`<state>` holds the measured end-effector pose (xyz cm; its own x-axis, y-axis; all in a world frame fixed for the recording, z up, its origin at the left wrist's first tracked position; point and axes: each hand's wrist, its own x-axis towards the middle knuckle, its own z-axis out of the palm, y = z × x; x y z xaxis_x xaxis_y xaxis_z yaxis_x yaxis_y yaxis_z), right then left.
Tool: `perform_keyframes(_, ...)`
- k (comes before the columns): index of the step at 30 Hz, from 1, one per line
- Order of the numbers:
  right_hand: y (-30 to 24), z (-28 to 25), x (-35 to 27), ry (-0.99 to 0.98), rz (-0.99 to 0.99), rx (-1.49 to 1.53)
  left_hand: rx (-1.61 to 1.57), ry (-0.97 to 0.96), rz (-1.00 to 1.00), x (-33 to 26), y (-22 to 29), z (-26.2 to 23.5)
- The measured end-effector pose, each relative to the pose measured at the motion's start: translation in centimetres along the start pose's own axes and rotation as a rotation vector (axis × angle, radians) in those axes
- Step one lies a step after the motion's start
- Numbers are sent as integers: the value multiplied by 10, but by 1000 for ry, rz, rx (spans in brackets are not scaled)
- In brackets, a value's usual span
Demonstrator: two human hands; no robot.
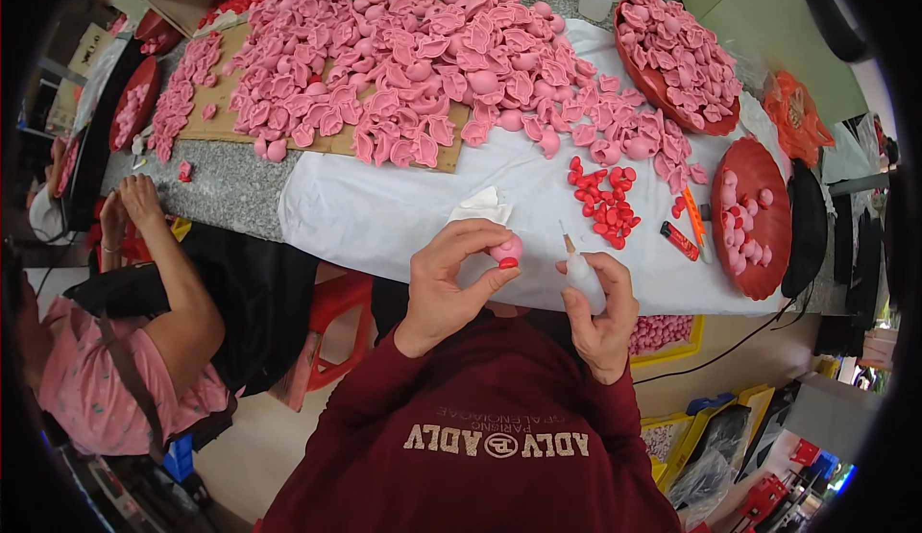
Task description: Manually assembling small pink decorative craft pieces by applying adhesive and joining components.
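Includes, at the right of the worktop point(375, 202), a red scalloped dish point(779, 214) partly filled with round pink pieces point(765, 198) and a few red ones. Has beyond it a second red dish point(663, 109), heaped with petal-like pink pieces point(672, 53), and, below the near edge, a yellow crate point(699, 337) of small pink pieces point(658, 333). Grips a white squeeze bottle point(586, 286) (contents impossible to tell) between thumb and fingers of the right hand point(607, 314), tilted along its long axis, with the thin nozzle point(570, 244) aimed away from the body point(480, 389) and slightly left. Pinches a pink ball point(509, 247) in the left hand point(449, 276), left of the nozzle, with a red piece point(508, 263) on the side facing the body.
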<state>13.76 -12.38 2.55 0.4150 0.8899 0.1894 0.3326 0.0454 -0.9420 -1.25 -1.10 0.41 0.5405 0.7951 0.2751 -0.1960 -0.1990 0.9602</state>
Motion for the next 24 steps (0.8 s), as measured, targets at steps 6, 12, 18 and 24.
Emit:
perform_keyframes(6, -9, -9, -2, 88, -148, -128, 3, 35, -37, 0, -1, 2)
perform_keyframes(12, -14, -6, 3, 110, -243, -188, 17, 63, -42, -1, -4, 4)
perform_keyframes(18, -13, -5, 1, 82, -167, -177, 53, 68, -39, 0, -2, 5)
perform_keyframes(24, -12, -4, 2, 85, -177, -175, 58, 76, -52, 0, -2, 6)
